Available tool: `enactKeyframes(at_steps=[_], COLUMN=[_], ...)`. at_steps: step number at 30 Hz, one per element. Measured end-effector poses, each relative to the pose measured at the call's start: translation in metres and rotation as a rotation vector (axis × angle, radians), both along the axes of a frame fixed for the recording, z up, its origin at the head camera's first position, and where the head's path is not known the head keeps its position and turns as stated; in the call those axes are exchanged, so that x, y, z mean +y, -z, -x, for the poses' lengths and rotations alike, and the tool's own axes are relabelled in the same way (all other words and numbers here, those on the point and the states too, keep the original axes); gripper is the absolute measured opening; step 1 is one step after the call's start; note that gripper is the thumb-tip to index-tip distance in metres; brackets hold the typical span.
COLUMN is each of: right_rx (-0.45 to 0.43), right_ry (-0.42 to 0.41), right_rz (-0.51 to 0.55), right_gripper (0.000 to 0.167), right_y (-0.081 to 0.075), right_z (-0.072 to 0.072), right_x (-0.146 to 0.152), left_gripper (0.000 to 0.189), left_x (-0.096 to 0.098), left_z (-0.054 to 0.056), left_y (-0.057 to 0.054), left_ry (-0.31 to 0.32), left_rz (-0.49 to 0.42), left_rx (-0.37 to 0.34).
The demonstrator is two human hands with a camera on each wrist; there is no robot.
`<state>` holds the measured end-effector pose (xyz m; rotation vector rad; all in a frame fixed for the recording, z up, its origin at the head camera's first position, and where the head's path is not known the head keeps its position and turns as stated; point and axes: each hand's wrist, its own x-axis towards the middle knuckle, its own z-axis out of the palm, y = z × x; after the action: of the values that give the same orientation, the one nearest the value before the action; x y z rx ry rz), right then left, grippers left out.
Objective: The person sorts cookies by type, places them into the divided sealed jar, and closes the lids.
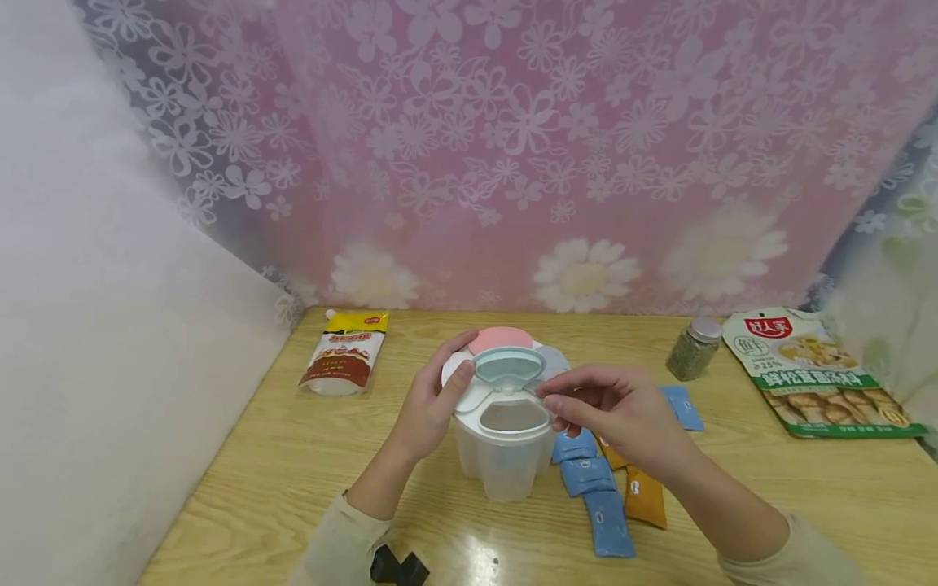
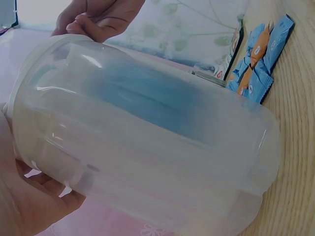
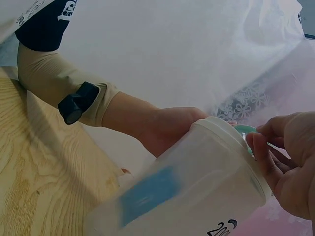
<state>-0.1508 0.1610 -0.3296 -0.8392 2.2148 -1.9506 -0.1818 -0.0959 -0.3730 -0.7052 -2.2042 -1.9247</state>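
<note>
A translucent plastic canister (image 1: 506, 468) stands upright on the table, with a white lid of several coloured flaps. Its teal flap (image 1: 506, 368) is raised over an uncovered opening (image 1: 515, 416), and the pink flap (image 1: 501, 338) lies down behind it. My left hand (image 1: 432, 403) grips the lid's left side, thumb on top and fingers round the rim. At the right edge of the teal flap, my right hand (image 1: 619, 411) has its thumb and forefinger in a pinch; the exact contact is partly hidden. Through the canister wall a blue sachet (image 3: 150, 194) shows inside.
Blue sachets (image 1: 586, 476) and orange sachets (image 1: 645, 496) lie right of the canister, with another blue sachet (image 1: 681, 407) farther right. Behind stand a small jar (image 1: 692, 352) and a green-and-white food packet (image 1: 824, 374). A spouted pouch (image 1: 343, 358) lies back left.
</note>
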Motion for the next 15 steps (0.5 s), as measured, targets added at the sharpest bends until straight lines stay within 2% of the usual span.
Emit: enactKeyframes(at_steps=[7, 15], right_rx=[-0.022, -0.037], right_ry=[-0.146, -0.239], right_rz=[0.119, 0.204], right_gripper=[0.03, 0.037], right_y=[0.006, 0.017], right_z=[0.011, 0.019], right_x=[0.013, 0.033], left_gripper=[0.047, 0.046], left_x=[-0.001, -0.001], left_z=[0.001, 0.002], left_y=[-0.002, 0.001], left_ry=[0.005, -0.001], left_rz=[-0.008, -0.011], left_rx=[0.001, -0.001])
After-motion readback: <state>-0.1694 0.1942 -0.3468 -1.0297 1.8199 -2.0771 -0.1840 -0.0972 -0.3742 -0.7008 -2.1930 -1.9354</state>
